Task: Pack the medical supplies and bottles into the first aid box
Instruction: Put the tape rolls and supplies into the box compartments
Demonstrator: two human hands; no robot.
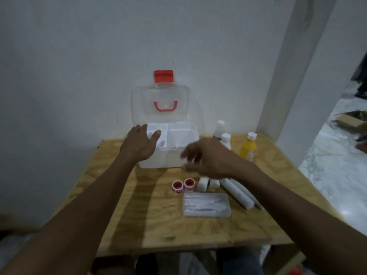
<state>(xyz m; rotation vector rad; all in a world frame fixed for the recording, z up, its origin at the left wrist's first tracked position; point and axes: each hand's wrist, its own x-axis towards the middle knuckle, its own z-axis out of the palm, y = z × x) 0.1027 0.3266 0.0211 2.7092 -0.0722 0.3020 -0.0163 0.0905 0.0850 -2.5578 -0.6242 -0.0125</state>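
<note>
Table (111, 205): bare plywood, visible grain, matt, unpainted. Box (158, 161): white plastic, smooth, faint sheen; lid (143, 100) clear plastic, glossy, with red plastic latch (163, 76) and red handle (165, 106). Flat case (206, 204): clear plastic, smooth. Yellow bottle (247, 148): plastic, white cap. Two white bottles (220, 132) beside it: plastic, matt. Wall (79, 56): painted, matt. Floor (337, 175): pale, marbled, polished.

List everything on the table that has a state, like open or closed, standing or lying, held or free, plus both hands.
First aid box: open, lid upright.
Red latch: at lid's top edge.
Yellow bottle: upright, capped.
Two white bottles: upright, capped.
Two red tape rolls: on table, free.
Clear flat case: closed, lying flat.
White tubes: lying down.
Left hand: open, resting on box rim.
Right hand: open, empty, blurred.
</note>
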